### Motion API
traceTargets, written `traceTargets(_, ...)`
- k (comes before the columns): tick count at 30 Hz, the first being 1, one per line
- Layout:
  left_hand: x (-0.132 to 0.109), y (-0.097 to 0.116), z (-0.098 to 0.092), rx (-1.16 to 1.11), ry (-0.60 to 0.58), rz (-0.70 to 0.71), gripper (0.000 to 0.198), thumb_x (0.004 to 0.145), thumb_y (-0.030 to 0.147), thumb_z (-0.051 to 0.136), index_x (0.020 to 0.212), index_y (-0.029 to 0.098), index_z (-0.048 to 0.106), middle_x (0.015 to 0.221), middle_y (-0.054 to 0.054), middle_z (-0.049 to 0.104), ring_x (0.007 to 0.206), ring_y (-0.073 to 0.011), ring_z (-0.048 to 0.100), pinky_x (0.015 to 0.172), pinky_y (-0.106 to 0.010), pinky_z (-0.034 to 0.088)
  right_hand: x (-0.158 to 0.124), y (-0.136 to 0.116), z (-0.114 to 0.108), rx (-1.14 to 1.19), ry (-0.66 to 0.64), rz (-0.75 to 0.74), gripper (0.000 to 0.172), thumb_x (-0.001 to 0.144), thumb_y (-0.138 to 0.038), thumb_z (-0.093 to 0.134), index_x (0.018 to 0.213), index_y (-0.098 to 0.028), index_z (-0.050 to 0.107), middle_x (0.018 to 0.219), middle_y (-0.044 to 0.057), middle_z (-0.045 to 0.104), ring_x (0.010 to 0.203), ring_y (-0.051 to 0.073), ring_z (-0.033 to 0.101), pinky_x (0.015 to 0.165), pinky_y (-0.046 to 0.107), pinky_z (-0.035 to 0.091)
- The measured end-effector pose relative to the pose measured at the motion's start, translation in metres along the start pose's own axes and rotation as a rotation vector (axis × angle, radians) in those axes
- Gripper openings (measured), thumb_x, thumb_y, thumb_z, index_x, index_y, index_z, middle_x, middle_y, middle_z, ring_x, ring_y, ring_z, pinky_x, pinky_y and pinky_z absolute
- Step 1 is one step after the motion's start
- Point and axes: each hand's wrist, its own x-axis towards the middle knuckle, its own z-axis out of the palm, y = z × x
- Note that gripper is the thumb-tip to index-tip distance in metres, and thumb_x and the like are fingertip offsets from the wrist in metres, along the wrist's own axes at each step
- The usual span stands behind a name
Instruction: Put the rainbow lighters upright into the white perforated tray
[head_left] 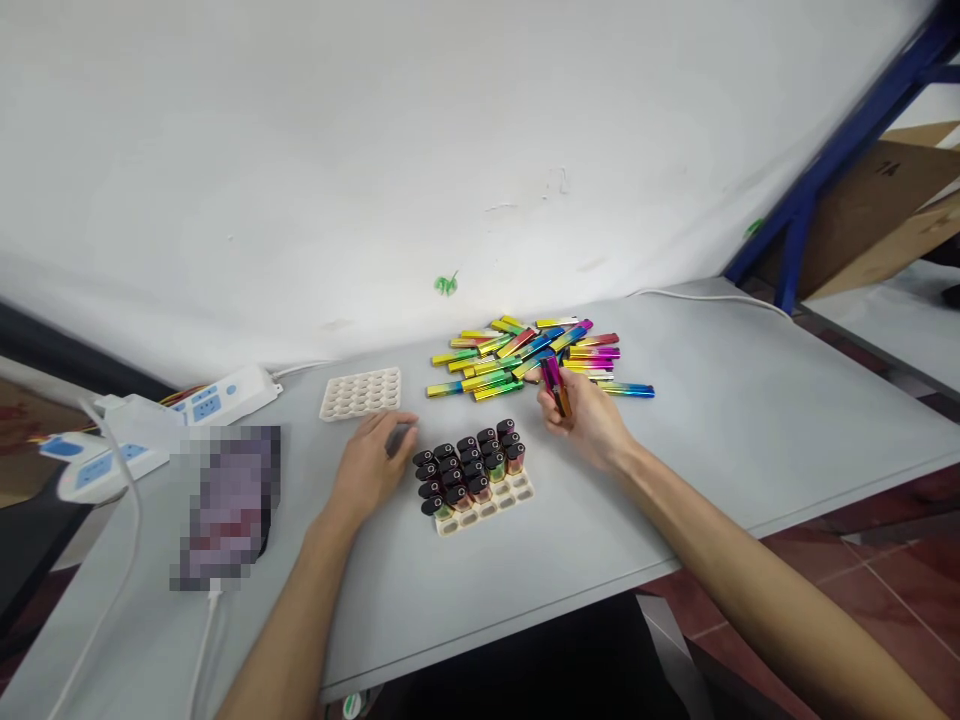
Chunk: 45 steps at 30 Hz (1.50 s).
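Observation:
My right hand is closed around a shiny purple and orange tube, just in front of a pile of glossy multicoloured tubes. To the left, my left hand rests over the table with fingers curled; a small dark piece shows between thumb and fingers. Between the hands stands a cream tray with holes. Several black-topped tubes stand upright in it, and its front and right holes are bare. Behind my left hand lies a second cream tray with unfilled holes.
A phone-like device, blurred out, lies at the left with a white cable. White power strips sit at the left back. Behind the grey table is a white wall; cardboard boxes and a blue frame are at the right.

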Motion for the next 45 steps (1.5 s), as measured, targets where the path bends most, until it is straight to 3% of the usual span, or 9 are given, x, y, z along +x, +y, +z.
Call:
traceTargets(4,0.000,0.000,0.000,-0.008,-0.007,0.003,0.025,0.093,0.039,0.047,0.103,0.024,0.065,0.106,-0.006,0.071,0.104,-0.0245,0.063,0.093,-0.039,0.050,-0.003,0.000,0.004,-0.014,-0.037,-0.067,0.033,0.081,-0.045,0.069,0.096,-0.026,0.047,0.075,-0.005,0.058,0.058,0.013,0.054,0.046,0.023,0.040)
traceTargets(7,0.000,0.000,0.000,-0.005,0.000,0.000,0.026,0.093,0.038,0.047,0.104,0.024,0.065,0.106,-0.006,0.071,0.104,-0.0246,0.063,0.092,-0.039,0.050,-0.006,-0.002,0.005,-0.051,-0.048,-0.054,0.036,0.081,-0.045,0.071,0.093,-0.028,0.042,0.063,-0.010,0.050,0.045,0.009,0.040,0.042,0.020,0.029)
traceTargets(10,-0.001,-0.001,0.000,0.000,0.002,0.001,0.026,0.093,0.038,0.047,0.104,0.024,0.065,0.105,-0.006,0.071,0.102,-0.0246,0.063,0.091,-0.038,0.051,-0.005,-0.003,0.003,-0.042,-0.067,0.025,0.040,0.085,-0.061,0.060,0.084,-0.023,0.047,0.056,-0.010,0.035,0.041,0.006,0.021,0.041,0.020,0.017)
traceTargets(13,-0.001,-0.001,0.000,0.000,0.003,0.012,0.025,0.093,0.038,0.047,0.103,0.024,0.065,0.105,-0.006,0.071,0.103,-0.0243,0.063,0.092,-0.038,0.050,-0.003,-0.002,0.000,-0.055,-0.052,0.064,0.055,0.086,-0.073,0.047,0.066,-0.021,0.043,0.051,-0.009,0.023,0.042,0.007,0.012,0.041,0.023,0.012)
traceTargets(16,-0.001,-0.001,0.000,-0.003,0.004,0.017,0.024,0.093,0.038,0.047,0.103,0.024,0.064,0.106,-0.006,0.071,0.103,-0.0242,0.063,0.093,-0.038,0.050,-0.001,-0.001,0.000,-0.081,0.026,0.032,0.058,0.088,-0.070,0.046,0.057,-0.022,0.035,0.047,-0.008,0.017,0.042,0.007,0.009,0.042,0.025,0.010)
traceTargets(23,-0.002,-0.001,0.001,-0.008,0.006,0.010,0.025,0.093,0.039,0.046,0.104,0.024,0.064,0.107,-0.006,0.071,0.105,-0.0245,0.063,0.093,-0.039,0.050,0.003,0.001,-0.001,-0.089,0.113,0.046,0.047,0.091,-0.052,0.041,0.054,-0.024,0.030,0.043,-0.008,0.016,0.040,0.008,0.007,0.040,0.025,0.009)
traceTargets(31,-0.001,0.002,-0.001,-0.013,-0.003,-0.004,0.025,0.093,0.038,0.046,0.102,0.024,0.065,0.106,-0.006,0.071,0.105,-0.0255,0.063,0.094,-0.040,0.051,0.002,0.001,-0.002,-0.034,0.089,0.040,0.055,0.089,-0.064,0.044,0.054,-0.023,0.031,0.044,-0.009,0.014,0.040,0.008,0.007,0.039,0.025,0.009)
traceTargets(40,-0.002,0.003,-0.002,-0.025,-0.004,0.000,0.024,0.092,0.037,0.046,0.101,0.024,0.064,0.107,-0.006,0.072,0.105,-0.0249,0.063,0.094,-0.040,0.050,0.004,0.004,-0.002,-0.083,0.117,0.051,0.051,0.089,-0.058,0.044,0.054,-0.024,0.030,0.043,-0.009,0.016,0.039,0.007,0.008,0.038,0.023,0.010)
traceTargets(45,-0.002,0.002,-0.001,-0.032,-0.004,-0.010,0.025,0.093,0.037,0.045,0.103,0.024,0.064,0.108,-0.007,0.071,0.108,-0.0249,0.062,0.096,-0.040,0.049,0.005,0.007,-0.004,-0.079,0.105,0.027,0.052,0.090,-0.063,0.043,0.059,-0.022,0.043,0.047,-0.009,0.020,0.040,0.008,0.012,0.039,0.023,0.014)
